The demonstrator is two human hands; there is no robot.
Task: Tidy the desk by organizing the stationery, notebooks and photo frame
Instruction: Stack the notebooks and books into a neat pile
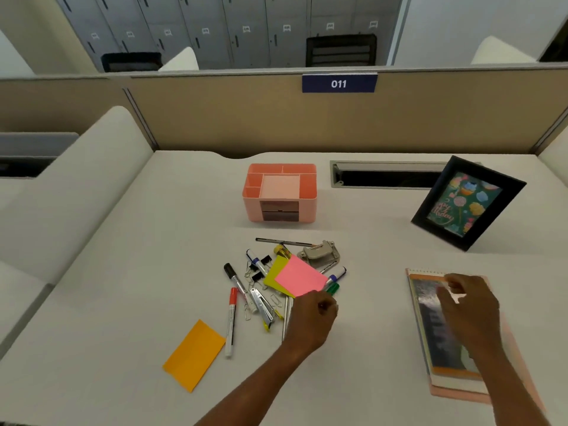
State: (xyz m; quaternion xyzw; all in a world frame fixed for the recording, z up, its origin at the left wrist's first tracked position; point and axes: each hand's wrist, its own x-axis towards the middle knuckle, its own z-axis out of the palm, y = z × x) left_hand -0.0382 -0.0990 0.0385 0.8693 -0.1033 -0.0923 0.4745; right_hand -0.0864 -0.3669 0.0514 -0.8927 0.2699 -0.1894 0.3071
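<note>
Head view: left hand [313, 316] curled at the near edge of the pile [261, 304], by pink note [299, 279] and green marker [333, 288]; cannot tell what it pinches, if anything; right hand [468, 309] lies on the notebooks [430, 333], fingers bent at the top cover, blurred, grip unclear; hands well apart. Risk: pile is tangled, so lifting one item could drag clips [276, 300] or set markers [231, 321] rolling; notebooks sit near the right front edge of the desk [123, 272] and could slide off if shoved. Pile lies mid-desk, in front of the pink organizer [280, 192]; frame [467, 202] stands tilted, back right; orange note [193, 355] lies apart, front left.
</note>
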